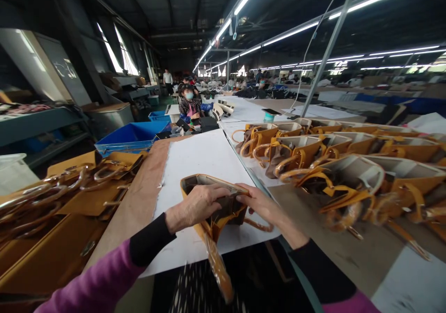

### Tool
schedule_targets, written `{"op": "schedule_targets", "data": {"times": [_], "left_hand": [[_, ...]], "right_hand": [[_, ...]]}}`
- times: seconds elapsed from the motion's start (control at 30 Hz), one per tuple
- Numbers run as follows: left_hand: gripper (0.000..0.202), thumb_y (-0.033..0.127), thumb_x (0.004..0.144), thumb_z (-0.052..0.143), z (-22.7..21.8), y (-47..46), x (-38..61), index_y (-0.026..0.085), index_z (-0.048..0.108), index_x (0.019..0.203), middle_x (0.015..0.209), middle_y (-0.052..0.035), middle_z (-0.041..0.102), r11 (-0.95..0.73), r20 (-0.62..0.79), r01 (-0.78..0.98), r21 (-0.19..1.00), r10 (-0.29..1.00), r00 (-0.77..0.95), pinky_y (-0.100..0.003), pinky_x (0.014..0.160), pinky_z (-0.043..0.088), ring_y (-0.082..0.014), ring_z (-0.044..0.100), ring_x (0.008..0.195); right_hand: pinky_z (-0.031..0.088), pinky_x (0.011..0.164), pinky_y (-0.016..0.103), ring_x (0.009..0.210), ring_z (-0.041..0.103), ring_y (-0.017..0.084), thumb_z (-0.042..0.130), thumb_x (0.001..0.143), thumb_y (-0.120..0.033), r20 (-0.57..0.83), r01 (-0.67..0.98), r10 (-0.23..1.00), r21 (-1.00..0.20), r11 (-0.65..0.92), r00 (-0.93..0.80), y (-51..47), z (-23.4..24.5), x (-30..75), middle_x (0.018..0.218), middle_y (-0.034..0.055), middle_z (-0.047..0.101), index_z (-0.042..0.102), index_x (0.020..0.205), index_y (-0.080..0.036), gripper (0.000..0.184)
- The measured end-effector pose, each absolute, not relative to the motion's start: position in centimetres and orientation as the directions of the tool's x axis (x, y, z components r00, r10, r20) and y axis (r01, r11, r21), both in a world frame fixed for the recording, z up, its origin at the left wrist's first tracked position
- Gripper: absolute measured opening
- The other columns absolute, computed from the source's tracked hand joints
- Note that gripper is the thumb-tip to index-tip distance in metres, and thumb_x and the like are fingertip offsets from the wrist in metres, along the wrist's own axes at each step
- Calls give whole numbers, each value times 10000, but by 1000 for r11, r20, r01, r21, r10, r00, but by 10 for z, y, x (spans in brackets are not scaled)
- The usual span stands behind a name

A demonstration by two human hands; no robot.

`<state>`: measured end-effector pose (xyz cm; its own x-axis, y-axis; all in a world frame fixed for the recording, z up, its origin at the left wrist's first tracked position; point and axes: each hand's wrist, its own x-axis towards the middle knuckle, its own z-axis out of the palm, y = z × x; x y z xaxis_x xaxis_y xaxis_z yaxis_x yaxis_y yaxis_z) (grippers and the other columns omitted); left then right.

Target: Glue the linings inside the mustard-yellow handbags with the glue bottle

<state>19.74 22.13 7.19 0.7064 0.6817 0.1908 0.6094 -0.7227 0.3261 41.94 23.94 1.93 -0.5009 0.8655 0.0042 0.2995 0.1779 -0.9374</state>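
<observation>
A mustard-yellow handbag [205, 231] stands mouth-up and slightly tilted in front of me, on white sheeting. Its lining looks grey-brown. One plastic-wrapped handle [219, 269] hangs over the near table edge; the other handle [258, 224] lies out to the right. My left hand [198, 205] reaches across the mouth, its bent fingers gripping the far upper edge. At the right end of that same edge, my right hand [259, 204] pinches the rim between thumb and fingers. Parts of the fingertips are hidden inside the bag.
Rows of similar yellow bags [355, 176] stand on the right table. Flatter yellow bags [83, 199] are piled at left, near a blue bin [130, 136]. White sheeting [205, 157] covers the table ahead. A masked person [190, 106] sits beyond; a metal post [329, 48] rises at right.
</observation>
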Motion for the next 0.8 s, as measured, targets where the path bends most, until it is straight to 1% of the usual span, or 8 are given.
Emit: {"op": "schedule_targets", "data": {"times": [0.1,0.27,0.4,0.47,0.53,0.63,0.73,0.8], "left_hand": [[376,105,763,522,70,225,200,222,577,1116,1095,-18,651,-706,165,625,334,696,698,-278,867,438,-189,593,1008],[317,153,749,551,73,232,206,243,629,1043,1030,-6,673,-649,95,696,307,749,656,-280,863,443,-196,603,984],[253,241,713,610,76,237,213,239,662,961,921,2,687,-583,-2,759,288,793,610,-263,738,454,-196,623,870],[211,262,701,621,75,238,218,227,670,903,868,0,686,-567,-6,778,272,807,590,-259,674,443,-194,623,807],[153,246,709,602,75,236,222,214,668,843,819,-9,683,-554,26,797,241,824,566,-260,641,433,-196,621,769],[164,182,733,544,74,231,227,208,671,833,790,-21,687,-556,66,809,189,829,555,-260,637,433,-197,626,760],[269,105,747,468,76,229,229,203,688,868,807,-37,700,-598,52,785,162,800,598,-262,656,447,-192,636,763],[310,73,740,443,76,230,230,198,695,870,818,-46,704,-627,35,761,169,775,631,-264,673,457,-191,639,771]], "right_hand": [[382,505,215,695,491,147,504,814,-304,-3,321,877,-931,173,-480,239,18,419,816,0,561,560,1129,-221,331],[378,531,227,717,505,158,511,791,-276,20,318,892,-930,182,-451,237,22,415,825,10,581,583,1098,-203,324],[396,596,243,719,515,157,531,790,-272,66,257,881,-944,207,-469,234,25,413,823,12,603,595,1079,-181,310],[414,640,257,746,529,164,528,787,-248,85,246,879,-943,222,-469,233,27,412,841,11,615,601,1067,-178,297],[432,703,281,799,547,178,522,783,-220,110,251,884,-936,246,-454,231,27,411,870,12,628,613,1034,-177,270],[446,787,323,879,564,206,534,773,-199,155,353,919,-890,290,-364,228,24,408,910,20,646,622,1013,-189,256],[433,892,375,997,557,233,551,759,-162,292,520,931,-772,366,-221,226,14,406,1060,48,633,577,1153,-208,397],[426,934,384,1046,552,231,523,768,-126,379,575,901,-697,429,-213,225,6,405,1140,57,608,532,1232,-224,474]]}}
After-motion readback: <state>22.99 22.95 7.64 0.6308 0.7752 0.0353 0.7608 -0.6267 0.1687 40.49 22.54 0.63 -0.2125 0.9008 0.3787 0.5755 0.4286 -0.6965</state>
